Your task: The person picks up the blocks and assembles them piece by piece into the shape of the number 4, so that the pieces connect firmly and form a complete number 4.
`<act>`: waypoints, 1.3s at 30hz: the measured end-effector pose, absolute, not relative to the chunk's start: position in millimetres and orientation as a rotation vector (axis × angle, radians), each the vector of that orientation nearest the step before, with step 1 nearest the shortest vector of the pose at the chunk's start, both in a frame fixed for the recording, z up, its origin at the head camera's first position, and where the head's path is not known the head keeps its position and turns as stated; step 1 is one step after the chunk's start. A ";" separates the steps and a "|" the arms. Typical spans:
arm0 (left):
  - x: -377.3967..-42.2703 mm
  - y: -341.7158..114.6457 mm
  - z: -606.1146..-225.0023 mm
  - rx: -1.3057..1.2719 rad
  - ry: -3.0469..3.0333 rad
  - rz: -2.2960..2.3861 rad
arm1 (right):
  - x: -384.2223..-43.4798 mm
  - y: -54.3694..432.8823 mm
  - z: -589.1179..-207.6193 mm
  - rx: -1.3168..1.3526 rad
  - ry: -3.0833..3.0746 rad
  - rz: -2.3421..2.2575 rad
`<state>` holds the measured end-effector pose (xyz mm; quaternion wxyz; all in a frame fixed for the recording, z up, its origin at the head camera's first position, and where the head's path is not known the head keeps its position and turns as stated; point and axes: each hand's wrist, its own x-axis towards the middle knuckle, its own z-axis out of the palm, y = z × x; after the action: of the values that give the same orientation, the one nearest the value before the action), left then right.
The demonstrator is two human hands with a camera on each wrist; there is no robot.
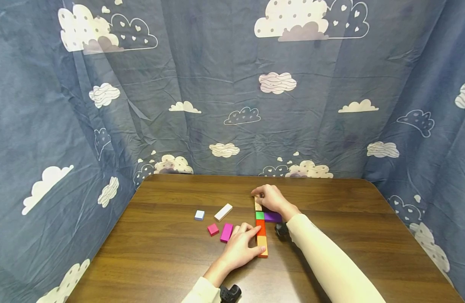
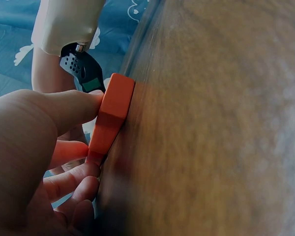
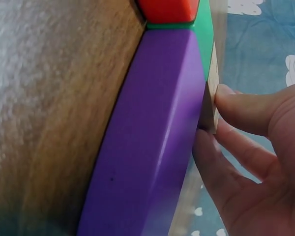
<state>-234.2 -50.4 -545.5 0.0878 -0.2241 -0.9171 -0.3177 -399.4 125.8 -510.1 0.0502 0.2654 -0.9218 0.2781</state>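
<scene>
Your right hand (image 1: 273,199) pinches one bare-wood block (image 1: 258,205) at the far end of five grouped on the table (image 1: 141,261), beyond one green block (image 1: 260,215), one purple block (image 1: 272,217), one red block (image 1: 261,229) and one orange block (image 1: 261,241). Your left hand (image 1: 240,248), loosely spread, touches the last two, gripping neither. Four lie leftward: one pale-blue block (image 1: 199,215), one white block (image 1: 223,212), one pink block (image 1: 213,229), one magenta block (image 1: 226,232).

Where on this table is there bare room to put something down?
Bare table lies left of the pale blue block, out to the left edge, and right of the right sleeve, out to the right edge. The middle is crowded: the left hand sits between the magenta block and the orange block; the right hand pinches the wooden block.
</scene>
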 end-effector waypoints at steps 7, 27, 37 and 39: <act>-234.3 -50.6 -546.5 -0.668 -2.728 -0.930 | -402.0 129.0 -510.4 0.796 -2.815 0.884; -232.5 -51.4 -544.4 -0.659 -2.751 -0.949 | -394.9 130.5 -511.1 0.773 -2.846 0.883; -233.8 -50.6 -545.7 -0.666 -2.743 -0.947 | -391.2 129.8 -512.4 0.762 -2.837 0.881; -234.4 -50.7 -545.7 -0.661 -2.748 -0.943 | -391.4 129.8 -512.7 0.759 -2.834 0.881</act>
<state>-234.4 -50.7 -545.7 0.0809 -0.2211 -0.9192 -0.3155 -391.4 129.8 -512.7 0.0393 0.2475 -0.9245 0.2874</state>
